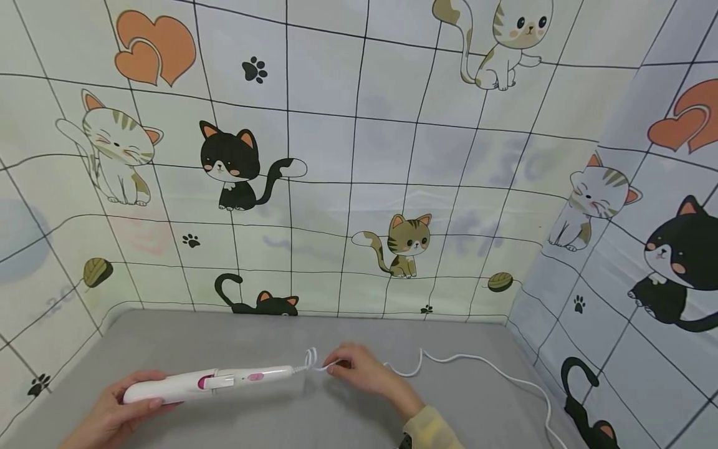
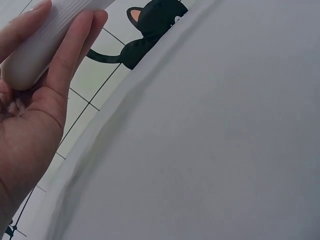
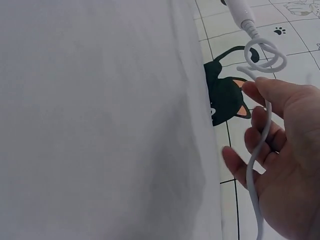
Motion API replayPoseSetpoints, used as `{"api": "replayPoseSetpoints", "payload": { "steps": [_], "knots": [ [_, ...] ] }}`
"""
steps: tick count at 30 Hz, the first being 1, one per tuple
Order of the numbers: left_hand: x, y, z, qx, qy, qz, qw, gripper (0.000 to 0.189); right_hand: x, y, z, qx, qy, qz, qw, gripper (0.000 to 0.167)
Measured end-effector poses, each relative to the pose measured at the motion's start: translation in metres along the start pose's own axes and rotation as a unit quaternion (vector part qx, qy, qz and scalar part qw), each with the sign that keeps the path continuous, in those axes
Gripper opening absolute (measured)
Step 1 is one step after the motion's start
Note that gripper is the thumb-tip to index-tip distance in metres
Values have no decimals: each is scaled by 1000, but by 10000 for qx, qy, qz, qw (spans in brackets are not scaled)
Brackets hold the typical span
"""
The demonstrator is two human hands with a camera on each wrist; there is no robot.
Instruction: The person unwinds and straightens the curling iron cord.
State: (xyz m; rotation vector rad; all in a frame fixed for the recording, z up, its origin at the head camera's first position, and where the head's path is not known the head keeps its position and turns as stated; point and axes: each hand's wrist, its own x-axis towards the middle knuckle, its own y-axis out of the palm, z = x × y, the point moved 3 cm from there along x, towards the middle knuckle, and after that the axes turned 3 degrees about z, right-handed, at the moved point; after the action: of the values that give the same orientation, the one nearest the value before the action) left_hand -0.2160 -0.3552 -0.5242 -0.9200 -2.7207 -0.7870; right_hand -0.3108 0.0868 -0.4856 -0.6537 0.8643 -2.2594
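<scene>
A white curling iron (image 1: 191, 384) with pink parts is held above the grey table, nearly level. My left hand (image 1: 120, 405) grips its thick end, thumb on the near side; the left wrist view shows the fingers around the ribbed white barrel (image 2: 47, 42). From the iron's thin end comes a white power cord (image 1: 477, 357), which makes a small loop beside the handle. Just past that loop, my right hand (image 1: 364, 371) pinches the cord between thumb and fingertips. In the right wrist view the cord (image 3: 253, 170) runs down across the palm.
The grey tabletop (image 1: 269, 430) lies below both hands. Beyond its right hand the cord trails over the table to the front right edge. Cloth walls (image 1: 325, 149) printed with cats, hearts and grid lines stand behind and at the sides.
</scene>
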Motion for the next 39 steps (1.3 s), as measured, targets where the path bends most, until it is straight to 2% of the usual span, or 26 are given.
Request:
{"api": "replayPoseSetpoints", "payload": {
  "steps": [6, 8, 11, 13, 17, 19, 21, 27, 34, 39],
  "knots": [
    [-11, -8, -2, 22, -18, -341, 9994, 58, -4, -6, -4, 163, 449, -486, 9977, 12],
    [-15, -11, -3, 46, -96, -551, 9984, 57, -5, -10, -6, 112, 538, -682, 9962, 12],
    [-20, -19, -4, 140, -373, -1110, 9930, 52, -7, -16, -7, -46, 521, -892, 9946, 11],
    [-24, -24, -4, 321, -473, -1608, 9853, 49, -9, -20, -9, -156, 506, -1008, 9935, 11],
    [-33, -34, -6, 645, -606, -2714, 9584, 45, -15, -27, -15, -283, 623, -1264, 9896, 11],
    [-38, -39, -8, 696, -648, -3076, 9468, 44, -19, -31, -18, -286, 685, -1382, 9876, 10],
    [-42, -43, -10, 717, -687, -3188, 9426, 44, -22, -33, -21, -296, 707, -1454, 9864, 10],
    [-48, -54, -16, 821, -664, -3072, 9458, 47, -25, -33, -27, -304, 759, -1460, 9859, 10],
    [-53, -65, -24, 1206, -1006, -3309, 9305, 45, -24, -27, -29, -378, 818, -1316, 9872, 10],
    [-55, -70, -28, 1188, -1004, -3359, 9289, 46, -23, -24, -29, -478, 963, -1217, 9867, 10]
  ]
}}
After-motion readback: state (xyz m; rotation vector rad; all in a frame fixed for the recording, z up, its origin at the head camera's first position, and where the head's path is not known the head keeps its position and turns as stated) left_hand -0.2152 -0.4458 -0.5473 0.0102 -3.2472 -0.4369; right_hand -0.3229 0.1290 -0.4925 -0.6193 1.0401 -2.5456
